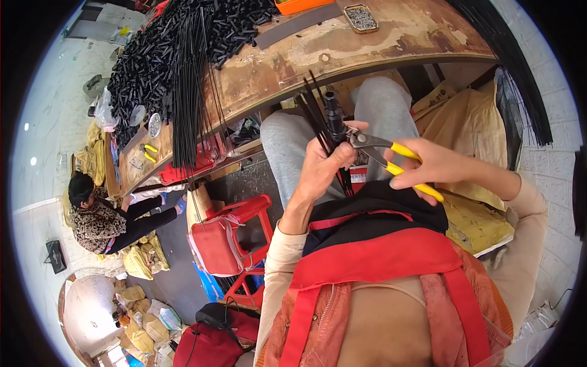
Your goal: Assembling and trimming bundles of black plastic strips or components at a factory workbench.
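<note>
My left hand is closed around a black tubular part with a bundle of thin black rods beside it, held upright above my lap. My right hand grips a pair of pliers by its yellow handles, which are spread apart. The grey jaws of the pliers reach the side of the tubular part, just by my left thumb. My fingers partly cover the spot where the jaws meet it, so I cannot make out what they bite on.
A worn wooden table curves across the far side, bearing a heap of black tubular parts, long black rods, and a small tin of tiny pieces. Other yellow-handled pliers lie at its left end. A red chair and a seated person are leftward.
</note>
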`<move>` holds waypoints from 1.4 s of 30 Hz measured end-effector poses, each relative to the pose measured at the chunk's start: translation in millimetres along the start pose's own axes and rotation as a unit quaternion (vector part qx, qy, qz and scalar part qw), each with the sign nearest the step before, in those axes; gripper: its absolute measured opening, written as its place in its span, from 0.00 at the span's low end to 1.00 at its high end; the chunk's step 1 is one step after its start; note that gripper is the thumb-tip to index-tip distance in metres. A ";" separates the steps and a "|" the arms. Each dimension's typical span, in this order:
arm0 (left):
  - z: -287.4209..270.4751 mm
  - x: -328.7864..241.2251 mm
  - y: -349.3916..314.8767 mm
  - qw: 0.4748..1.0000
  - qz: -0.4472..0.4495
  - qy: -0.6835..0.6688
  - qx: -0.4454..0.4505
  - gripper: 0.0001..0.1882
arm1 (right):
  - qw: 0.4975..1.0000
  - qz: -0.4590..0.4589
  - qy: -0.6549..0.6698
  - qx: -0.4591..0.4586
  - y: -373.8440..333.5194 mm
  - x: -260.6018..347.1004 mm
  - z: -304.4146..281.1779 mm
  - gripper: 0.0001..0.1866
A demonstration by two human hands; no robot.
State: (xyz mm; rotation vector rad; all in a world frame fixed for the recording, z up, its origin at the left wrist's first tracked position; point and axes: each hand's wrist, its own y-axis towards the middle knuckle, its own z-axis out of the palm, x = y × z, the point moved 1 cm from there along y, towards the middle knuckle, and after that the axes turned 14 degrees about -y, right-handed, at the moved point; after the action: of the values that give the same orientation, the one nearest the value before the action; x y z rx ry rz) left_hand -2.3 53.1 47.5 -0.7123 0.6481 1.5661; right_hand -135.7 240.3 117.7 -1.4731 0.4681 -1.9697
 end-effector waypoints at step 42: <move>-3.1 2.7 -4.8 0.998 0.025 0.057 -0.001 0.14 | 0.950 -0.010 -0.219 -0.222 6.4 4.3 9.9 0.23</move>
State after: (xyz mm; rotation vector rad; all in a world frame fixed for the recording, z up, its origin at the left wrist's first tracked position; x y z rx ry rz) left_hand 2.5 53.0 43.5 -0.7965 0.7544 1.5801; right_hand -125.4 233.5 119.9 -2.1357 0.7259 -1.5363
